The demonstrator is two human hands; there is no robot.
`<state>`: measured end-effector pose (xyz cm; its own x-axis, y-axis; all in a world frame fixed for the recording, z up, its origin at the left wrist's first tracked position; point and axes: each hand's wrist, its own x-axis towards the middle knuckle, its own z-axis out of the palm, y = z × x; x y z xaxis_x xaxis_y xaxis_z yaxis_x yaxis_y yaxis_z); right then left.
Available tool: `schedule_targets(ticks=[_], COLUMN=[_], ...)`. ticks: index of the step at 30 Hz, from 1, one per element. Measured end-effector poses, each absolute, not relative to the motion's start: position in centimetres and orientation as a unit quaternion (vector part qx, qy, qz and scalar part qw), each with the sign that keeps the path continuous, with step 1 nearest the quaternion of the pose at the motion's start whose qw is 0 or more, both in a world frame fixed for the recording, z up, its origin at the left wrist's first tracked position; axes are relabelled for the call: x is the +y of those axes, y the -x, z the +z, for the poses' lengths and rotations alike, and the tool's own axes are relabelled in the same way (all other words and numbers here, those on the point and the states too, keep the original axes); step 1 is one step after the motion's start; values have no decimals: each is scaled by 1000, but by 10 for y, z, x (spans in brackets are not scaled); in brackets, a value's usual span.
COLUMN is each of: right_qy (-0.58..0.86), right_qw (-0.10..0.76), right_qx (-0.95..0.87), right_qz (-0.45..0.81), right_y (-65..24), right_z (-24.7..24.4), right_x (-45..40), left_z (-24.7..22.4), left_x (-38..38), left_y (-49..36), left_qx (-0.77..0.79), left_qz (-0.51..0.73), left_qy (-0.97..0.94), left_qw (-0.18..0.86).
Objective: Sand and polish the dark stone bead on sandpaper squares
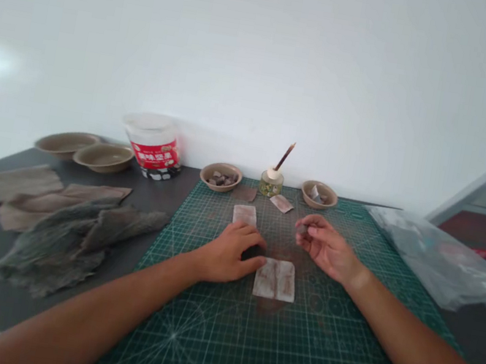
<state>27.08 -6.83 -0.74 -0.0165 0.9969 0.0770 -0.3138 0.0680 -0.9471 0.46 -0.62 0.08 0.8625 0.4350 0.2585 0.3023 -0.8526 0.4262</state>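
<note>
My right hand [323, 245] is raised over the cutting mat, pinching a small grey-brown stone-like piece [303, 229] between thumb and fingertips. On the mat lies my left hand [233, 254], palm down, thumb apart from the curved fingers; it appears to hold nothing. Its thumb tip reaches the left edge of a creased, pale sheet with brown stains [277, 281], perhaps worn sandpaper. Just beyond the left fingers is a smaller pale stained sheet [245, 214], partly hidden by them. Farther back lie a brown square [244, 193] and another stained piece [282, 203].
Small brown pieces fill a bowl [220, 177]; another bowl [319, 195] stands right of a jar holding a brush [271, 182]. Left are rags [61, 238], a red-labelled tub [155, 149] and two bowls [105, 157]. A plastic bag [439, 258] covers the green mat's [206, 344] right edge.
</note>
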Motion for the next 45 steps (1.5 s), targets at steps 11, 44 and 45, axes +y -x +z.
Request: schedule_targets(ticks=[11,44,45], right_qy=[331,302,304], right_qw=[596,607,603], right_qx=[-431,-449,-452], right_qz=[591,583,582], right_y=[-265,-217,-217], right_z=[-12,-5,-5], right_x=[-63,-88,-88], left_z=[-2,-7,-6], left_x=[-22,-37,-37], left_y=[-9,-40,-40], left_qx=[190,278,276], left_qz=[222,335,333], left_qy=[-951,-900,-902], left_qw=[97,-14,-17])
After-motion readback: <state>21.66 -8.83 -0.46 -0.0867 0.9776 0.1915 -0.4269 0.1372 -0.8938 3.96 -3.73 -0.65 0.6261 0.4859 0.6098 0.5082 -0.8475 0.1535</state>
